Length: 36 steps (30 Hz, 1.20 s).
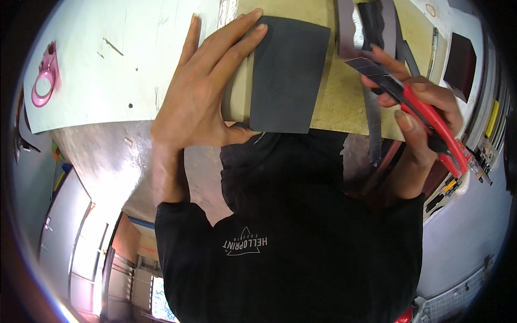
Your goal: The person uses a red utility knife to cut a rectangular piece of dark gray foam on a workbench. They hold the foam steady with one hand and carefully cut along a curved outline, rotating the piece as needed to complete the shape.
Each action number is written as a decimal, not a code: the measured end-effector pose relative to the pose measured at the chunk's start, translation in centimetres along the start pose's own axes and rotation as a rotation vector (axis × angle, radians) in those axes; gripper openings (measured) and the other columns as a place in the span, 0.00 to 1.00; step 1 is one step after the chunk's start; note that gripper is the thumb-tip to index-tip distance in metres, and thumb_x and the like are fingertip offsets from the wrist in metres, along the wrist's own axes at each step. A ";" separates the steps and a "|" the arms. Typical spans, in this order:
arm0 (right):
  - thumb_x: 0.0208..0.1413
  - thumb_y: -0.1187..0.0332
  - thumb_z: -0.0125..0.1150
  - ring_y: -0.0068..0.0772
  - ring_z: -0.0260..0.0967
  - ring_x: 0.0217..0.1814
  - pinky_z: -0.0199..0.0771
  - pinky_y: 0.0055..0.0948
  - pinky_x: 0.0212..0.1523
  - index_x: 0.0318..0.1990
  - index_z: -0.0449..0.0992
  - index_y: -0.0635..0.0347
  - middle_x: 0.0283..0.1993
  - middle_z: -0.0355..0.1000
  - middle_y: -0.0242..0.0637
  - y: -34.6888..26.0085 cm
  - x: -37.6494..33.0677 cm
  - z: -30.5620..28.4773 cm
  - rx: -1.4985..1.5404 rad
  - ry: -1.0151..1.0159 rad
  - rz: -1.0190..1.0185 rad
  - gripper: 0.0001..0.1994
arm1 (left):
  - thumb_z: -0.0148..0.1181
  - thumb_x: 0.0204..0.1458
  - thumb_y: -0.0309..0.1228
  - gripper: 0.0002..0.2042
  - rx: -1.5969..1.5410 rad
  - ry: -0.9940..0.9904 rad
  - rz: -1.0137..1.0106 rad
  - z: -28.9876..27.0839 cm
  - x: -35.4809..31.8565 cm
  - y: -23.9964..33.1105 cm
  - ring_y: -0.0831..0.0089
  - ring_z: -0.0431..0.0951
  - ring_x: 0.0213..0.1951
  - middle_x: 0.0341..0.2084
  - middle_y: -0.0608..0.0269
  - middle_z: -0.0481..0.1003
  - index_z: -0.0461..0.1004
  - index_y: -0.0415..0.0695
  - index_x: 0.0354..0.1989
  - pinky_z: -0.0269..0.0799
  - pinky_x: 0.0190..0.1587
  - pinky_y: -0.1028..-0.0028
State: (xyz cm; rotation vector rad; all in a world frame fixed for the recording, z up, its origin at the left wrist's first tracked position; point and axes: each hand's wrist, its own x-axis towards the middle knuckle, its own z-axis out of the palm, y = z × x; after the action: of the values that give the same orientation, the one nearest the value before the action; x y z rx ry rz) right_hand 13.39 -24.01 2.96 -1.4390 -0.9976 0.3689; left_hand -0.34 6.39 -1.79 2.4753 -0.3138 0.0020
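A dark grey, flat panel [291, 75] with slightly tapering sides lies on a yellowish board [344, 102] at the table's near edge. My left hand [199, 91] is spread along its left side, with fingertips at the far left corner and the thumb by the near left corner. To the right, my right hand [439, 99] grips a red and black utility knife [431, 118]. Its dark blade is out and points left, raised apart from the panel. Beyond that hand sits a purplish-grey piece [346, 32] with a dark, wavy-edged strip [371, 24].
A narrow dark strip [374, 129] hangs over the near table edge. On the pale tabletop [134, 32], far left, lies a pink tape dispenser [46, 81]. A dark maroon box [460, 64] stands at the right. Long bars and tools [490, 124] crowd the right side.
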 end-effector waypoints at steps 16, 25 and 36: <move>0.55 0.80 0.70 0.38 0.84 0.47 0.82 0.35 0.53 0.53 0.78 0.72 0.44 0.83 0.51 0.5 -1.5 5.6 -0.303 0.279 0.117 0.17 | 0.82 0.20 0.57 0.65 -0.032 0.090 -0.083 0.5 -1.7 1.5 0.48 0.62 0.73 0.73 0.45 0.60 0.61 0.44 0.74 0.34 0.77 0.35; 0.60 0.81 0.66 0.42 0.84 0.50 0.82 0.37 0.56 0.55 0.72 0.75 0.52 0.79 0.60 0.5 0.3 12.4 -0.424 0.338 0.074 0.17 | 0.82 0.24 0.59 0.66 0.018 0.245 -0.261 3.2 -2.0 5.1 0.44 0.60 0.73 0.73 0.40 0.56 0.56 0.39 0.75 0.35 0.74 0.32; 0.51 0.84 0.68 0.42 0.84 0.52 0.75 0.47 0.66 0.51 0.80 0.71 0.47 0.83 0.50 1.9 0.7 5.4 -0.422 0.154 0.039 0.18 | 0.83 0.24 0.47 0.62 -0.034 0.143 -0.202 1.8 -2.0 4.8 0.44 0.56 0.75 0.74 0.39 0.53 0.58 0.46 0.75 0.36 0.74 0.31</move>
State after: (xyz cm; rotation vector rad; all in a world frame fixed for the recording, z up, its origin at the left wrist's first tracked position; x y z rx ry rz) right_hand 10.41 -19.71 0.54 -1.8379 -0.9584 0.0722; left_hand -3.50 2.07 -0.58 2.4463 -0.0027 0.0882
